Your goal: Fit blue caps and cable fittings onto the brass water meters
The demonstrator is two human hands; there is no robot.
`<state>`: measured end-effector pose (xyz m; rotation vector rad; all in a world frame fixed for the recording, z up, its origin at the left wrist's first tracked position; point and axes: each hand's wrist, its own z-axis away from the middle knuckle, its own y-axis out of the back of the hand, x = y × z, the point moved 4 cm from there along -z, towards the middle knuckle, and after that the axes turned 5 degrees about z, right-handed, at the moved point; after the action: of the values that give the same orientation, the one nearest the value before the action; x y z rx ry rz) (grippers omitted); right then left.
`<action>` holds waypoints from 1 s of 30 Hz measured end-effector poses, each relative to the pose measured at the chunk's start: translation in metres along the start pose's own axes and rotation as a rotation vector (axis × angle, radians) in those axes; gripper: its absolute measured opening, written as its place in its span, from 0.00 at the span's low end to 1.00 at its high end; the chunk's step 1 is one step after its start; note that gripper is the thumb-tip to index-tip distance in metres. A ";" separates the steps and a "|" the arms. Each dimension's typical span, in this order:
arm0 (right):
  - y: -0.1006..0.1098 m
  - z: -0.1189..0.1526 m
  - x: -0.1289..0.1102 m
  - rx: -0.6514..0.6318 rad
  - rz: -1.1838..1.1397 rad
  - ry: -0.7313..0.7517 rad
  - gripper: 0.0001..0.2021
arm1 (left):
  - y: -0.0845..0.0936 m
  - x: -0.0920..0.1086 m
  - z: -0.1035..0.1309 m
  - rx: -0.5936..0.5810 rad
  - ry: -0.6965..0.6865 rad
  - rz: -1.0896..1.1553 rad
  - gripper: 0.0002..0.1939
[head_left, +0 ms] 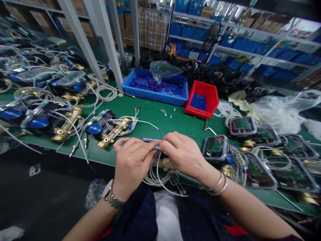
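Observation:
Both hands meet at the front edge of the green table. My left hand (131, 164), with a watch at the wrist, is closed in a pinch at a small light-blue piece (157, 147). My right hand (184, 154), wearing bangles, pinches the same piece from the other side. A grey-edged device (149, 140) shows partly behind the fingers. Beneath the hands lie a brass fitting (164, 164) and a coil of white cable (155, 179). Fingers hide most of the piece and the device.
Behind the hands stand a blue tray (155, 95) of blue discs and a red bin (203, 100). Brass meters with cables (107, 129) crowd the left. Clear-lidded meters (216, 148) and plastic bags (283, 107) occupy the right. Small metal pieces (165, 113) lie mid-table.

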<state>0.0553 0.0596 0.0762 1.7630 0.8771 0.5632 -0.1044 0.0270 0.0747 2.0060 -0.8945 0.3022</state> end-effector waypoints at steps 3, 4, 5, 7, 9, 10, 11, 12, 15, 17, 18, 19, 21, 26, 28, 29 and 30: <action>0.002 -0.004 0.002 0.010 0.153 0.073 0.06 | -0.002 -0.003 0.000 -0.129 0.013 0.012 0.10; 0.003 -0.006 0.002 0.017 0.166 0.085 0.07 | -0.002 -0.004 0.000 -0.168 0.021 0.014 0.11; 0.003 -0.008 0.002 0.017 0.167 0.097 0.07 | -0.003 -0.005 -0.001 -0.193 0.029 0.013 0.11; 0.003 -0.011 -0.001 0.013 0.129 0.102 0.06 | -0.003 -0.006 -0.001 -0.192 0.034 -0.002 0.10; 0.003 -0.015 -0.002 0.030 0.027 0.019 0.07 | -0.002 -0.005 -0.002 -0.102 0.002 -0.051 0.08; 0.003 -0.017 -0.002 0.044 -0.047 -0.054 0.09 | -0.001 -0.004 -0.003 -0.039 -0.031 -0.085 0.08; 0.003 -0.018 -0.001 0.051 -0.125 -0.130 0.11 | -0.001 -0.002 -0.003 0.027 -0.073 -0.121 0.08; 0.002 -0.019 0.000 0.051 -0.194 -0.194 0.13 | 0.000 -0.001 -0.003 0.084 -0.109 -0.156 0.08; 0.002 -0.022 0.000 0.081 -0.207 -0.213 0.10 | -0.002 -0.004 -0.003 0.108 -0.131 -0.212 0.10; 0.004 -0.024 -0.001 0.152 -0.090 -0.128 0.07 | -0.004 -0.008 -0.004 0.063 -0.113 -0.223 0.09; 0.004 -0.025 0.000 0.171 -0.045 -0.102 0.07 | -0.004 -0.009 -0.004 0.061 -0.123 -0.236 0.09; 0.002 -0.026 0.001 0.159 -0.032 -0.097 0.08 | -0.004 -0.009 -0.005 0.080 -0.145 -0.257 0.08; -0.005 -0.028 0.006 0.080 -0.080 -0.132 0.13 | -0.003 -0.008 -0.005 0.143 -0.194 -0.309 0.07; -0.009 -0.032 0.010 0.146 -0.025 -0.042 0.10 | -0.007 -0.012 -0.010 0.086 -0.159 -0.303 0.08; -0.011 -0.034 0.012 0.136 -0.009 -0.027 0.10 | -0.008 -0.011 -0.012 0.086 -0.157 -0.306 0.06; -0.014 -0.034 0.014 0.096 -0.042 -0.054 0.12 | -0.007 -0.010 -0.012 0.103 -0.170 -0.314 0.06; -0.016 -0.035 0.016 0.062 -0.083 -0.099 0.14 | -0.007 -0.010 -0.012 0.122 -0.180 -0.321 0.06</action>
<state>0.0353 0.0960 0.0732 1.7862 0.9024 0.3956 -0.1053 0.0436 0.0723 2.2780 -0.6591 -0.0052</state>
